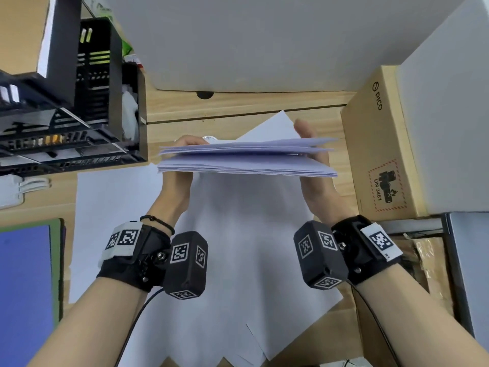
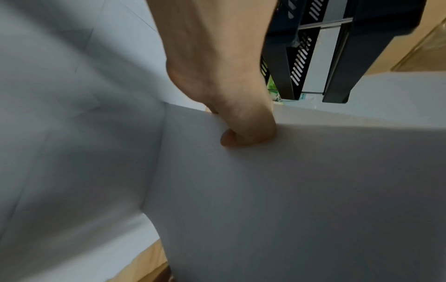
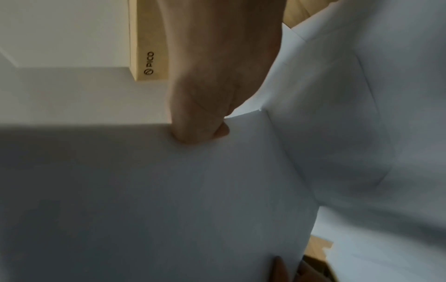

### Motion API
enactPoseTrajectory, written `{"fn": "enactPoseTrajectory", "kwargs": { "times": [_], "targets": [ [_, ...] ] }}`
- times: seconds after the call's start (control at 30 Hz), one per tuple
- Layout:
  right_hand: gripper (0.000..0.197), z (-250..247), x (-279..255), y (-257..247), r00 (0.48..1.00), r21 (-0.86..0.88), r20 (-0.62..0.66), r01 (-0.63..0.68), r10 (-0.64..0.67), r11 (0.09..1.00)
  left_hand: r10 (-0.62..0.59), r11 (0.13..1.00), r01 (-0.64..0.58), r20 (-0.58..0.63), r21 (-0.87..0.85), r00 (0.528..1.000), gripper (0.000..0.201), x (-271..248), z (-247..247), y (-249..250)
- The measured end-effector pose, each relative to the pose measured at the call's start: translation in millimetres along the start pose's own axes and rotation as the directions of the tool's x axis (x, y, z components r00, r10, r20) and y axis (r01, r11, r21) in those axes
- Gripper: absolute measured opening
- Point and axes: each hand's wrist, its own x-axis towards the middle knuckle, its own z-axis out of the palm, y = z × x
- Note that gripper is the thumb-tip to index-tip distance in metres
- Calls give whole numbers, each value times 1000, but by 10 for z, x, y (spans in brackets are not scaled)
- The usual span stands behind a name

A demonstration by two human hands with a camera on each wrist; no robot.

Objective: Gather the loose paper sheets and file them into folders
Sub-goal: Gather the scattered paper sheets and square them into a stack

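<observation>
**Holding a paper stack level above the desk**

Spread across the wooden desk (image 1: pixel 238 107): loose white sheets (image 1: pixel 238 247), overlapping at odd angles, reaching from the near edge up to a corner pointing at the far side. Standing at the far left: a black tiered file tray (image 1: pixel 79 115) with slotted walls. Leaning at the right: a brown cardboard box (image 1: pixel 381 154) printed PICO. Lying at the near left edge: a blue folder (image 1: pixel 23 287) with a green border.

Raised above the loose sheets, clear of the desk and roughly level, edge-on to the head camera: a stack of paper (image 1: pixel 246 160), its upper leaves fanned slightly apart from the thicker lower bundle. Gripped at both short ends.

Clamped on the stack's left end: the left hand (image 1: pixel 180 178), fingers curled under the bundle and pressing its underside in the left wrist view, fingertips wrapped over the top edge in the head view. A ring visible on one finger there.

Clamped on the right end: the right hand (image 1: pixel 315 176), palm beneath, fingers curled round the far edge and rising above the top leaves; one curled finger dug into the underside in the right wrist view.

Strapped on both wrists: black camera units bearing square coded markers.
</observation>
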Motion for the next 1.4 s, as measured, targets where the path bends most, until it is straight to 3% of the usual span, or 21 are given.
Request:
{"fn": "enactPoseTrajectory", "kwargs": {
  "times": [0.07, 0.13, 0.2, 0.27, 0.37, 0.43, 0.5, 0.57, 0.67, 0.77, 0.87, 1.1, 1.23, 1.4],
  "targets": [
    [55, 7, 7, 12, 999, -70, 47, -11, 14, 998, -25, 999, 23, 70, 37, 997, 27, -10, 28, 10],
    [39, 40, 42, -11, 1000, -97, 20, 0, 1, 995, -93, 995, 90, 51, 51, 994, 17, -13, 73, 43],
    [20, 111, 100, -118, 998, -115, -55, 8, -14, 993, -133, 991, 133, 32, -29, 991, 23, 1, 120, 122],
    [7, 169, 170, -259, 984, -113, -179, -3, -18, 994, -155, 981, 164, 90, -100, 984, 29, 0, 151, 208],
    [14, 169, 263, -340, 967, -187, -250, -12, -35, 982, -220, 968, 233, 124, -97, 968, 24, 12, 160, 246],
    [11, 139, 270, -226, 971, -242, -234, -113, 55, 964, -271, 958, 278, 97, -70, 958, 21, 18, 162, 187],
    [12, 86, 239, -12, 954, -192, -251, -217, 166, 957, -319, 948, 319, 60, 6, 946, 17, 33, 158, 63],
    [18, 0, 188, 227, 915, -90, -302, -305, 266, 948, -370, 924, 366, 19, 109, 929, 20, 50, 139, -108],
    [34, -174, 80, 474, 821, -68, -428, -445, 377, 893, -425, 884, 424, -39, 198, 904, 30, 82, 125, -351],
    [21, -317, 22, 627, 752, -63, -532, -493, 389, 868, -381, 808, 346, -24, 478, 924, 39, 142, 162, -517],
    [17, -389, 23, 633, 746, -130, -577, -486, 333, 864, -300, 700, 223, -4, 679, 954, 47, 238, 173, -605],
    [22, -358, 98, 604, 747, -113, -530, -532, 401, 839, -375, 615, 76, 207, 785, 904, 69, 522, 257, -755],
    [27, -318, 103, 660, 728, -102, -524, -570, 443, 815, -324, 570, -91, 325, 816, 889, 74, 683, 495, -791],
    [24, -378, 103, 802, 722, -92, -506, -589, 471, 803, -291, 510, -194, 380, 838, 878, 78, 826, 650, -867]
  ]
}}
